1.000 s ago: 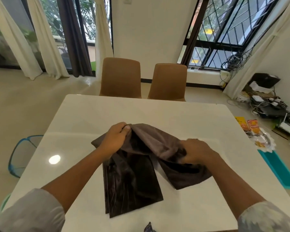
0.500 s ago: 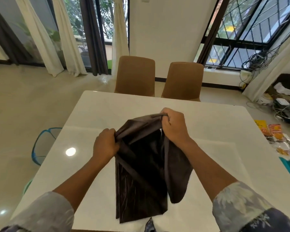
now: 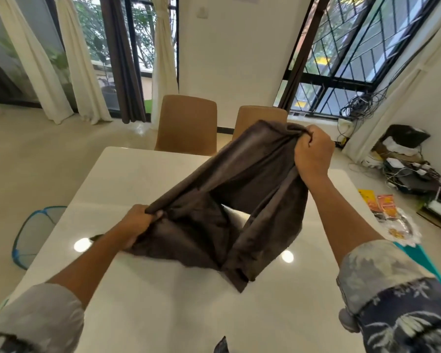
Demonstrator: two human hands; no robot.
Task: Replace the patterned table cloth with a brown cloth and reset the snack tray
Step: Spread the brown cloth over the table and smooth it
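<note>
Brown cloth (image 3: 239,200) half unfolded over the counter (image 3: 138,174), lower folds resting on it. Long edge slanting from low at the counter's left side to high near its far edge. Left hand (image 3: 138,222) grip clenched on the low end, right hand (image 3: 313,154) on the high end.

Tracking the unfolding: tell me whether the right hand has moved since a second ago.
Yes. The right hand, gripping the brown cloth, rose off the table, up toward the chair nearer the barred window.

home dining rm, table (image 3: 143,314), chairs (image 3: 187,124), curtains (image 3: 69,59)
</note>
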